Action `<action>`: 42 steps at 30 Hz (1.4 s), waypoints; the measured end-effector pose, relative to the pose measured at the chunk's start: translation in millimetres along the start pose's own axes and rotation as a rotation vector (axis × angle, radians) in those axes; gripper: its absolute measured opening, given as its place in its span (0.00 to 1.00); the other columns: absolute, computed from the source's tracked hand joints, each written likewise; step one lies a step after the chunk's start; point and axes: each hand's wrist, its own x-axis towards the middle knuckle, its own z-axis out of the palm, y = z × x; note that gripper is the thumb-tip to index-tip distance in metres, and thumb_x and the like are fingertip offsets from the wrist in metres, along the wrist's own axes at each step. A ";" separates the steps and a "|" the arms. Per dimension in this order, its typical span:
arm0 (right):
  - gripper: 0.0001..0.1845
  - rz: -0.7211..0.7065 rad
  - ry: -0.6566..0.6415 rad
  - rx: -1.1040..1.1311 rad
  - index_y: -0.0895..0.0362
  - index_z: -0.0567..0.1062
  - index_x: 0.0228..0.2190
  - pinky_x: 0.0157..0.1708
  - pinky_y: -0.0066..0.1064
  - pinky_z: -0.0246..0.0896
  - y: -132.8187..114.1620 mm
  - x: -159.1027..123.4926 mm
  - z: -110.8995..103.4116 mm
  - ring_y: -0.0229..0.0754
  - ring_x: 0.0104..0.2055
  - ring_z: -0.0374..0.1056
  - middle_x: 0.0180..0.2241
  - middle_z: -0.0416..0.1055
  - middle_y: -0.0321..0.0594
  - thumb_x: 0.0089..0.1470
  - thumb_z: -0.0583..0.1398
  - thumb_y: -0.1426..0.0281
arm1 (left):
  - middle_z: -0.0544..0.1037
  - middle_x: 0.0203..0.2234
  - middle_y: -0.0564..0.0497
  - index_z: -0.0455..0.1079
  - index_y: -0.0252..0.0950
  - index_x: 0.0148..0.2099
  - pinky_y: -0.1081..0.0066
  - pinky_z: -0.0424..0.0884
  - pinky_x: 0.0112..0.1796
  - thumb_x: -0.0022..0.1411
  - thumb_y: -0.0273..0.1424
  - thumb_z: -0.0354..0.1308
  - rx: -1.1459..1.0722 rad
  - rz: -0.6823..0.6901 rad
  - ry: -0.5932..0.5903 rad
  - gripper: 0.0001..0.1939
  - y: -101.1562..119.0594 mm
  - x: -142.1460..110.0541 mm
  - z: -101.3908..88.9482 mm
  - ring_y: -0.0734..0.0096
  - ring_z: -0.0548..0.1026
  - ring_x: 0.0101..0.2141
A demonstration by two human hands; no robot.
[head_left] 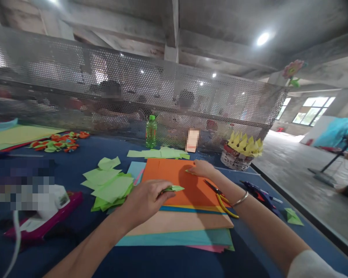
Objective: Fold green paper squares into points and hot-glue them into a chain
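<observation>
My left hand (153, 195) is closed in a pinch on a folded piece of light green paper (178, 188), whose pointed end sticks out to the right. My right hand (203, 169) reaches over the far right part of an orange paper sheet (168, 172), its fingertips closed on a small green paper piece (189, 171), partly hidden. The orange sheet tops a stack of coloured paper (179, 222). Yellow-handled scissors (220, 197) lie on the stack beside my right wrist. Left of the stack is a loose pile of light green paper pieces (111, 185).
Green paper strips (159, 153) and a green bottle (151, 133) stand beyond the stack. A basket with yellow paper points (239, 154) is at back right. A glue gun (261, 197) and folded green piece (293, 216) lie right. A magenta power strip (43, 224) sits left.
</observation>
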 end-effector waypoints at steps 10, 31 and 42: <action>0.13 -0.182 0.140 0.243 0.59 0.73 0.46 0.44 0.41 0.70 -4.3 -56.5 -12.1 0.44 0.44 0.73 0.45 0.74 0.42 0.65 0.59 0.64 | 0.78 0.31 0.50 0.72 0.38 0.48 0.72 0.61 0.31 0.74 0.37 0.49 -0.073 0.003 0.001 0.12 -1.2 -2.5 3.8 0.66 0.74 0.30; 0.03 -0.491 0.378 0.666 0.54 0.67 0.37 0.32 0.25 0.59 2.3 -179.6 1.6 0.37 0.32 0.65 0.31 0.70 0.35 0.66 0.54 0.71 | 0.76 0.29 0.53 0.72 0.38 0.42 0.73 0.64 0.31 0.72 0.43 0.51 -0.251 -0.061 -0.168 0.16 31.1 -6.1 4.4 0.69 0.73 0.30; 0.04 -0.517 0.408 0.630 0.53 0.67 0.36 0.32 0.25 0.58 1.1 -179.2 8.7 0.36 0.32 0.65 0.31 0.69 0.34 0.66 0.56 0.71 | 0.80 0.35 0.55 0.73 0.41 0.48 0.74 0.63 0.35 0.71 0.40 0.55 -0.263 -0.084 -0.192 0.10 32.1 -9.4 8.5 0.68 0.77 0.36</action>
